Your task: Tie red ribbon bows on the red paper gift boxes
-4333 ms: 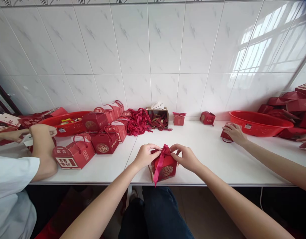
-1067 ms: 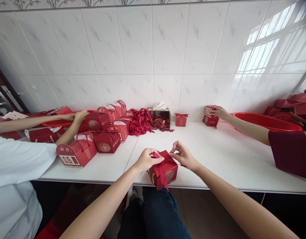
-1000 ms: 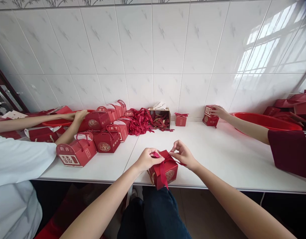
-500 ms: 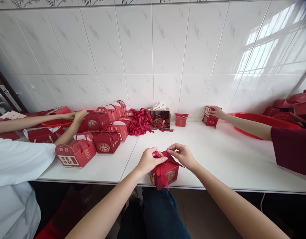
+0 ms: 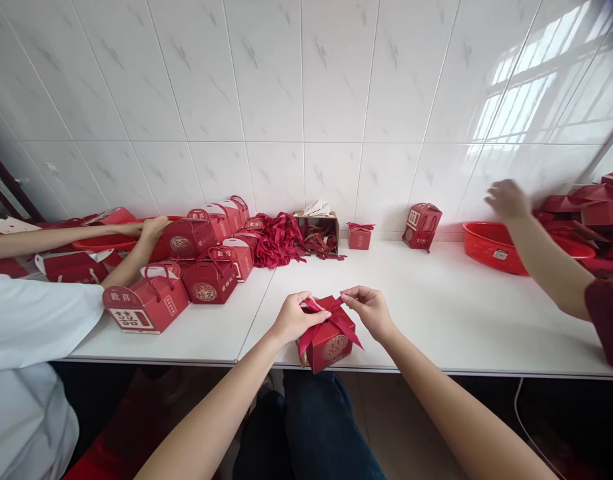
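A small red gift box point(image 5: 331, 348) with a gold round print stands at the table's front edge, right before me. A dark pink ribbon point(image 5: 342, 322) is tied in a bow on its top, its tails hanging over the sides. My left hand point(image 5: 296, 319) pinches the bow's left loop between thumb and fingers. On the other side, my right hand point(image 5: 370, 310) pinches the right loop by its tip. The knot lies between both hands, partly behind my left thumb.
Several handled red boxes point(image 5: 146, 303) stand at left, beside a pile of ribbons point(image 5: 279, 241) and a cardboard box point(image 5: 331, 230). By the wall are a small bowed box point(image 5: 360, 237) and a taller box point(image 5: 422, 227). Co-workers' arms reach in from both sides; a red basin point(image 5: 491, 250) sits right.
My hands have drawn the ribbon's loops apart and the bow now shows spread on the box. The co-worker's hand at right has let go of the taller box and moved right over the basin.
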Motion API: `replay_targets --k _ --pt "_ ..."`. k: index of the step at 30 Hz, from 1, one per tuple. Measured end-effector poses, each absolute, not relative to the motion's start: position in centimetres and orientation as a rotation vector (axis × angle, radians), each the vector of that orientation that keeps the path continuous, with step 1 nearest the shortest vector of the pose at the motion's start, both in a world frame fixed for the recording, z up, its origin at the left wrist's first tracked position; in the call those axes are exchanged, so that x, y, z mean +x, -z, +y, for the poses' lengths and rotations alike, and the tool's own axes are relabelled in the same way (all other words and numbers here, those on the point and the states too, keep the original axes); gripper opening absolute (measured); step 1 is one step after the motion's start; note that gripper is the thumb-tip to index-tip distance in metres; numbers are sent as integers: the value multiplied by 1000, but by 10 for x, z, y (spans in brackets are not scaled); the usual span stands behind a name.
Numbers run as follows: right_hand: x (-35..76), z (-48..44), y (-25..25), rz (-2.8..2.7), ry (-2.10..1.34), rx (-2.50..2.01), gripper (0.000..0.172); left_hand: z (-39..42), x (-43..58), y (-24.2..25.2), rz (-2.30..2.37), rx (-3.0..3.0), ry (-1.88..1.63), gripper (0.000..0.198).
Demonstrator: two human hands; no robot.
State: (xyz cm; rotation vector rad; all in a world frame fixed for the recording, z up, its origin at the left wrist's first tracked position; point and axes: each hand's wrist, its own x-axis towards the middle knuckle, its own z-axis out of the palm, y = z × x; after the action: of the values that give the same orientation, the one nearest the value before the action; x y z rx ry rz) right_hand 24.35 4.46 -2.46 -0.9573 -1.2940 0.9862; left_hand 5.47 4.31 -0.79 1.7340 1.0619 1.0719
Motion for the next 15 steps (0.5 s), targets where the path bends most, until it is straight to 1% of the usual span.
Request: replay_targets --k 3,9,15 --pt "244 41 25 -1292 -996 -941 33 45 52 5 1037 1732 -1054 29" --pt "242 35 22 -1355 -998 -907 33 45 46 -3 1025 1548 -1019 29" --pt "241 35 25 -1347 -944 -937 33 41 50 -3 1024 1673 -979 29"
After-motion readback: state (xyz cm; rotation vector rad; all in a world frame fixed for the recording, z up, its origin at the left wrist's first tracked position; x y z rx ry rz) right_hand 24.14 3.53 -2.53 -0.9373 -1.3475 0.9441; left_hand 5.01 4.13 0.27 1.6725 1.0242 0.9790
